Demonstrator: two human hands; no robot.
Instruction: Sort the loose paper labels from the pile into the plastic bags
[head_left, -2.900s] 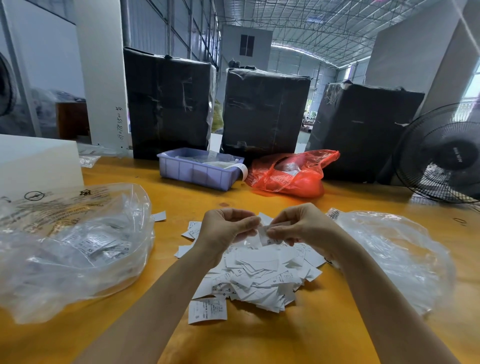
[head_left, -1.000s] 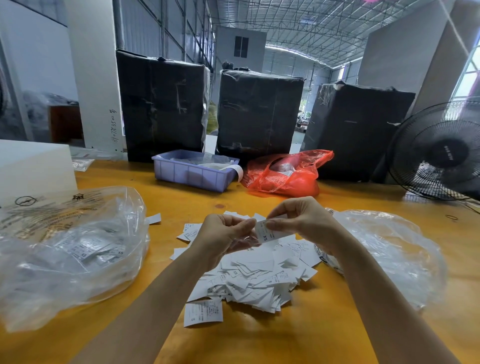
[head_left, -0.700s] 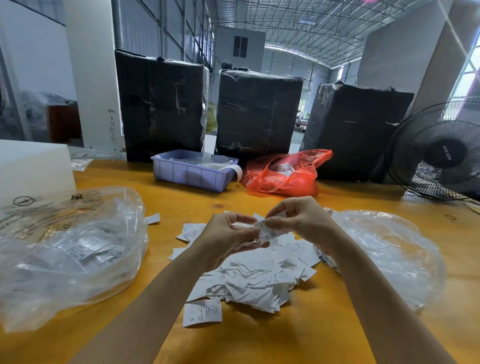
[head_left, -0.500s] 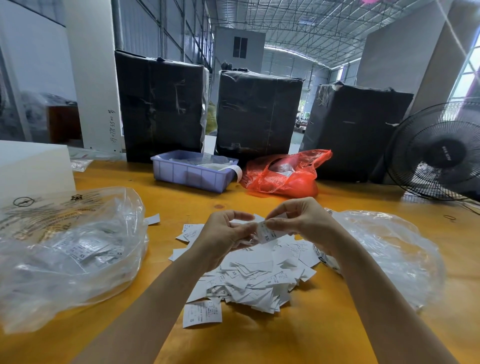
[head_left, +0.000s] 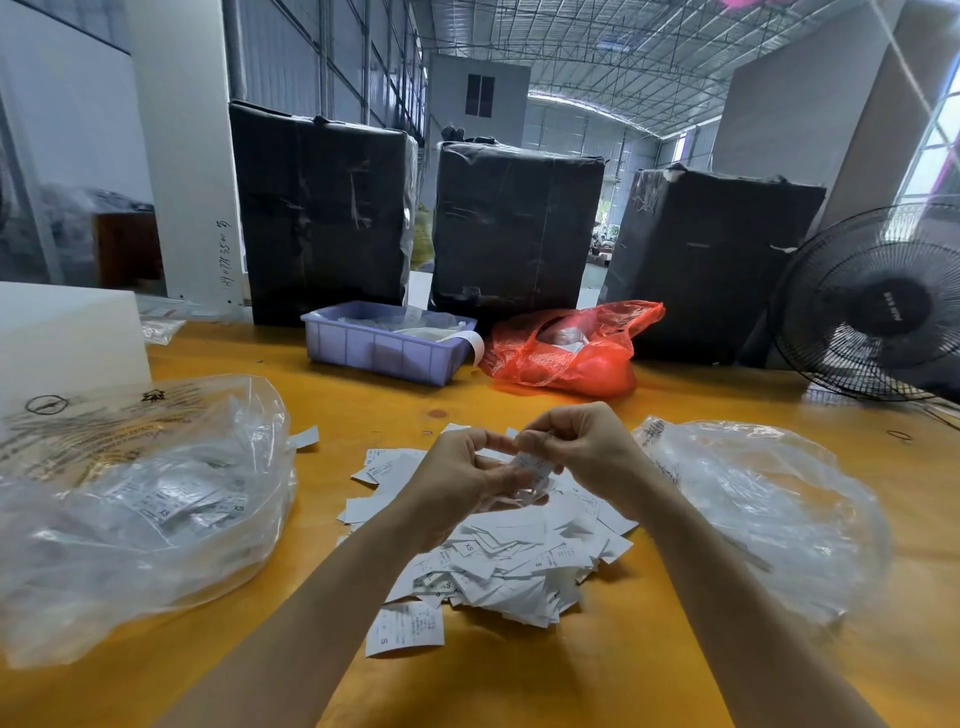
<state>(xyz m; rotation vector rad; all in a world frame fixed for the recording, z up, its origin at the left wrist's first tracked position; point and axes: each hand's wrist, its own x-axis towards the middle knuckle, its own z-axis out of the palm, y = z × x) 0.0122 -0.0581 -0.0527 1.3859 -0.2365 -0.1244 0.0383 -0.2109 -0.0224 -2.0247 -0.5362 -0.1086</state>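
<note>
Two bare hands hold small white paper labels above the pile on the glossy yellow wooden tabletop (head_left: 519, 686).

The heap of thin, flat, rectangular white paper labels (head_left: 498, 561) lies near the front edge, between a crumpled clear plastic bag with black print (head_left: 135, 509) toward the left edge and a second wrinkled clear plastic bag (head_left: 769, 509) toward the right edge. The left hand (head_left: 457, 488) is curled around a few labels; the right hand (head_left: 582, 447) pinches one small printed label (head_left: 532, 462) with thumb and fingertip.
</note>
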